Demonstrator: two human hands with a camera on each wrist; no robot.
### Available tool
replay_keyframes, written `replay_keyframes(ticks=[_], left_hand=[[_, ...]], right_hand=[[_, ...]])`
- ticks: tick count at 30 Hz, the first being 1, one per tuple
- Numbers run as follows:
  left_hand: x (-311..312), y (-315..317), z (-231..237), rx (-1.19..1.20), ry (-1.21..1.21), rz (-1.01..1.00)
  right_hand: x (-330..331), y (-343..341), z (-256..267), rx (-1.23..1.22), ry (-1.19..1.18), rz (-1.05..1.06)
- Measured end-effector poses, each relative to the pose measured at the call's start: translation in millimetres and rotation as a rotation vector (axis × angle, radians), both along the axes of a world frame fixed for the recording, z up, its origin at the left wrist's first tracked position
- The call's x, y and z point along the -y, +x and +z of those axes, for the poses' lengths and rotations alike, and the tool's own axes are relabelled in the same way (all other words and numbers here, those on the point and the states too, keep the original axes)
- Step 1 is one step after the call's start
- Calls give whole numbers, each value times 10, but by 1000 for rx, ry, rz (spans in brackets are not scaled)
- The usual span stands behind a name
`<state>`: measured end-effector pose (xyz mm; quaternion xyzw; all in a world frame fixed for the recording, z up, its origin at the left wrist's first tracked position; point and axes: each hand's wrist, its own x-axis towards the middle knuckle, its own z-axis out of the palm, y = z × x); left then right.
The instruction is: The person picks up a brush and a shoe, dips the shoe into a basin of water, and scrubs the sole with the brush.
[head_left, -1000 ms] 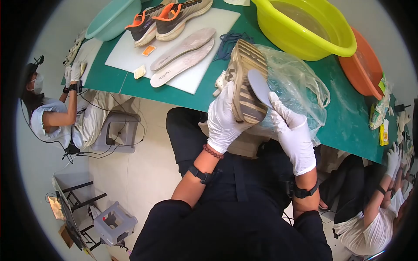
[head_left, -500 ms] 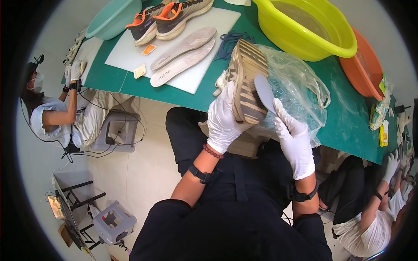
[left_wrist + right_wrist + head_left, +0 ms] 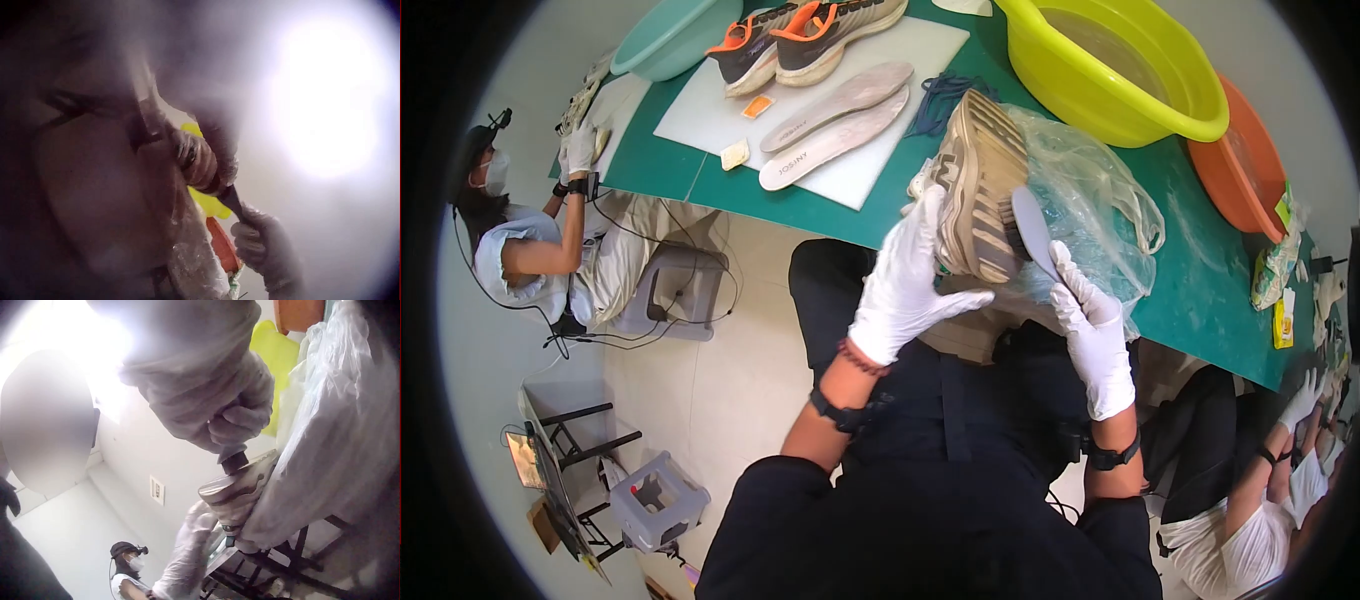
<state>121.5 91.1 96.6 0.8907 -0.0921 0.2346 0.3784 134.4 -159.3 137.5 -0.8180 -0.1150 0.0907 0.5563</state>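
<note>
A tan shoe [image 3: 988,195] stands tilted at the table edge, its striped sole facing right. My gloved left hand [image 3: 905,275] lies against its side with straight fingers, the thumb spread out below the heel. A grey-backed brush [image 3: 1033,232] with dark bristles meets the sole's right side. My gloved right hand [image 3: 1095,335] pinches the brush by its handle end, thumb and fingers curled round it. The right wrist view shows the brush [image 3: 235,462] on the sole, with the left hand [image 3: 190,550] below the shoe.
A clear plastic bag [image 3: 1100,200] lies behind the shoe. Beyond are a yellow basin [image 3: 1200,125] and an orange basin [image 3: 1225,165]. On a white board [image 3: 690,115] at left lie insoles [image 3: 840,135] and orange-lined shoes [image 3: 800,45]. Blue laces [image 3: 945,100] lie nearby. Other people sit at both sides.
The left hand has shifted down and left along the shoe, its thumb now swung out from behind the heel. The brush has moved to the sole's right edge, tilting so its bristles show.
</note>
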Motion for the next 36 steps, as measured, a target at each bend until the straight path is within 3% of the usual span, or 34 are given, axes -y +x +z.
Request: replay_keyframes(ticks=[2, 4, 6, 8, 10, 12, 13, 15, 16, 17, 20, 25, 36], left_hand=[[-165, -238, 278, -18, 73, -1], [-371, -577, 459, -90, -100, -6], [-617, -947, 459, -149, -390, 27], [-890, -1401, 476, -406, -910, 95], [-1337, -1837, 301, -759, -976, 258], [-1781, -2592, -358, -1179, -540, 333], [-1776, -3251, -683, -1291, -294, 72], [-1763, -4558, -1324, -1262, 177, -486], [-1383, -4795, -1080, -1538, -215, -521], [-960, -5374, -1466, -1559, -596, -543], [-272, -5477, -995, -1819, -586, -256], [10, -5272, -725, -1833, -468, 17], [-49, -4833, -385, -1811, -190, 127]], right_hand=[[69, -23, 26, -25, 35, 2], [157, -73, 25, -35, 64, -3], [267, -125, -7, -31, 69, -38], [359, -189, -17, -72, 120, -98], [492, -250, -87, -103, 146, -127], [569, -327, -105, -165, 206, -175], [593, -360, -98, -183, 216, -193], [636, -412, -92, -177, 224, -209], [655, -435, -100, -155, 220, -210], [646, -455, -81, -132, 175, -234], [535, -536, 179, -242, 103, -310], [522, -605, 93, -237, 86, -315], [518, -727, 80, -338, 158, -324]])
